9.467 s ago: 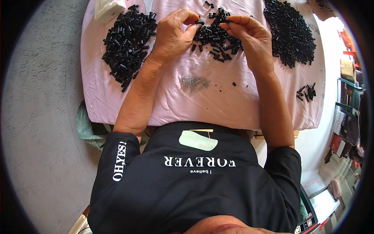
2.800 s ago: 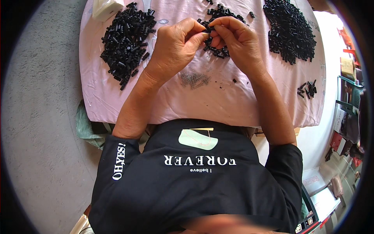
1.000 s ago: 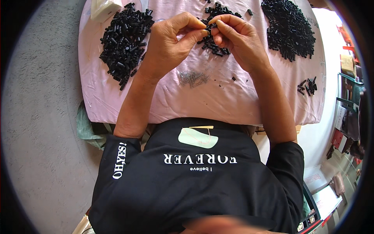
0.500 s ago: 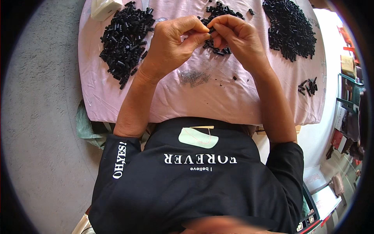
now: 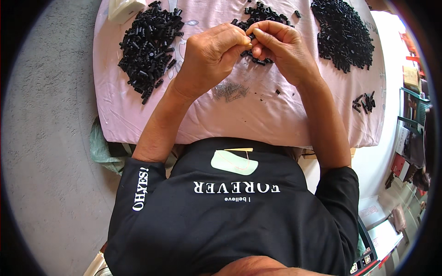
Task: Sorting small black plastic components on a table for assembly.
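Above the pink cloth my two hands meet fingertip to fingertip. My left hand (image 5: 214, 57) is closed in a pinch, its thumb and forefinger pressed together. My right hand (image 5: 289, 51) pinches too, its other fingers curled under. A dark bit shows between the fingertips, but whether it is held or belongs to the pile behind cannot be made out. Just beyond the hands lies a middle pile of small black cylindrical pieces (image 5: 261, 13), partly hidden by them. Nearer me, below the hands, lies a small heap of fine silvery metal pieces (image 5: 230, 91).
A large pile of black cylinders (image 5: 149, 48) covers the left of the pink-covered table (image 5: 221, 122). Another pile of smaller black pieces (image 5: 344, 37) sits far right, with several slim black pieces (image 5: 365, 102) nearer me. A white box (image 5: 123, 10) stands at the far left.
My left hand has turned slightly and its fingers have closed tighter, shutting the gap between thumb and forefinger. The right hand has shifted only a little; the piles look the same.
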Demonstrator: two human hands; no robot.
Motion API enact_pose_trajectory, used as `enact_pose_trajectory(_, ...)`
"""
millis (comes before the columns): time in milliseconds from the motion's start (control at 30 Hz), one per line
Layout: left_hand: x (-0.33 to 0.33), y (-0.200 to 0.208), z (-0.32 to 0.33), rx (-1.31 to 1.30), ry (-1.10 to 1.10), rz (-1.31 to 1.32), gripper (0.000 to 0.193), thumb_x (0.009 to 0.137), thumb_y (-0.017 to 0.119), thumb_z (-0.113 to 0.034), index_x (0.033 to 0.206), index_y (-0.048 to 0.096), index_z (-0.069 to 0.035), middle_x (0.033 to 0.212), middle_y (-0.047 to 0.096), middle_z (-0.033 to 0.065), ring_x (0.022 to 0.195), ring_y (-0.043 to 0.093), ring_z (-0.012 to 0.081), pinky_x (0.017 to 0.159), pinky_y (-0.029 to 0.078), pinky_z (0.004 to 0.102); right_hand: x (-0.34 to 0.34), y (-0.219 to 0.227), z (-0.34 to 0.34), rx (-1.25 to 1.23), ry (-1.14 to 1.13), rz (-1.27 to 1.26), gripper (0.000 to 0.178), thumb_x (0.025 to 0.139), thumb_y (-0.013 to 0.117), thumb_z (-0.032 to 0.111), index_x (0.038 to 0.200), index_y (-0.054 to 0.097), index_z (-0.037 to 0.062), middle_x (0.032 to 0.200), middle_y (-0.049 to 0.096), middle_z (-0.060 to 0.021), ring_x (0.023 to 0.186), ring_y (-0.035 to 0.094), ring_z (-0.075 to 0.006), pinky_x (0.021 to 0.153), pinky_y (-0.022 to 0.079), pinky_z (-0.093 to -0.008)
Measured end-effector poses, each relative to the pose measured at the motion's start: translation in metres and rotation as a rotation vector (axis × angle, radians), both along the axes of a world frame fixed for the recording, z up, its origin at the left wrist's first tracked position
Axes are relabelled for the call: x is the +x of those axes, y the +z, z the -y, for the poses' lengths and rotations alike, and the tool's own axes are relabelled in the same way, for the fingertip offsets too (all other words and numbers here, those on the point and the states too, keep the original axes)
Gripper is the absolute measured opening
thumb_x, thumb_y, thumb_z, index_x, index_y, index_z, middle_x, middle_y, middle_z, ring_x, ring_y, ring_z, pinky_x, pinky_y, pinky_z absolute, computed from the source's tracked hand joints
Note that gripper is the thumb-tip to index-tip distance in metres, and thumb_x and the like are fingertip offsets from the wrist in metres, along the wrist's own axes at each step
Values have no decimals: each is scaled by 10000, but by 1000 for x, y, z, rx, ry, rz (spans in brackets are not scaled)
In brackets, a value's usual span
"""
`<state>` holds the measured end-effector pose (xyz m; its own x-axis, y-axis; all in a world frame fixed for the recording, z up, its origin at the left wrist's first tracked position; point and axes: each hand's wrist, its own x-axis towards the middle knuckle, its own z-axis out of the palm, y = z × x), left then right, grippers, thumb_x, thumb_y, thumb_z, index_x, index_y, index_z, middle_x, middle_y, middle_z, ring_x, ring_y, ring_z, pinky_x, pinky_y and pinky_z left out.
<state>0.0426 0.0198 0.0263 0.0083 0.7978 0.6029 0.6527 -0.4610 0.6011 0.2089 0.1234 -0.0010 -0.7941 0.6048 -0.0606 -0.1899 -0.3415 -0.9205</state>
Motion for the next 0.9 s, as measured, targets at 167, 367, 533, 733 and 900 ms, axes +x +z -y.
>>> enact_pose_trajectory(167, -3, -2, -1, -6, -9, 4, 97, 814, 733, 29, 884, 683, -16, 857, 708, 106, 750, 708, 232, 675, 563, 302, 0, -1, -1, 125, 21, 55, 194, 1019, 584, 136, 1106, 676, -11, 848, 689, -38, 703, 662, -72, 687, 561, -197)
enact_pose_trajectory(367, -8, -3, 1, -234, -16, 167, 131, 862, 749, 12, 975, 683, 8, 951, 721, 58, 858, 680, 109, 804, 562, 256, -1, -8, -1, 12, -1, -10, 210, 1024, 581, 160, 1122, 678, 0, 884, 690, -28, 751, 661, -63, 716, 559, -194)
enact_pose_trajectory(533, -8, 0, 2, -320, -49, 305, 186, 865, 762, -17, 1024, 670, 10, 926, 706, 38, 847, 662, 94, 832, 549, 245, 1, -6, -3, 81, 2, 46, 214, 1039, 569, 197, 1139, 662, 33, 833, 624, 14, 739, 581, -39, 687, 506, -171)
enact_pose_trajectory(733, -9, -2, 0, -237, -54, 169, 161, 834, 766, -22, 972, 685, -8, 835, 727, 85, 765, 714, 149, 720, 571, 268, 2, -5, -3, 99, 40, 28, 224, 1013, 602, 202, 1117, 696, 27, 868, 679, 5, 754, 620, -37, 717, 520, -183)
enact_pose_trajectory(900, -6, -1, 0, -189, -18, 95, 208, 811, 792, -51, 985, 682, -20, 842, 722, 91, 770, 719, 166, 727, 575, 280, 2, -2, -4, 83, 35, 51, 222, 1010, 605, 201, 1112, 694, 24, 861, 672, 4, 747, 611, -40, 710, 518, -183)
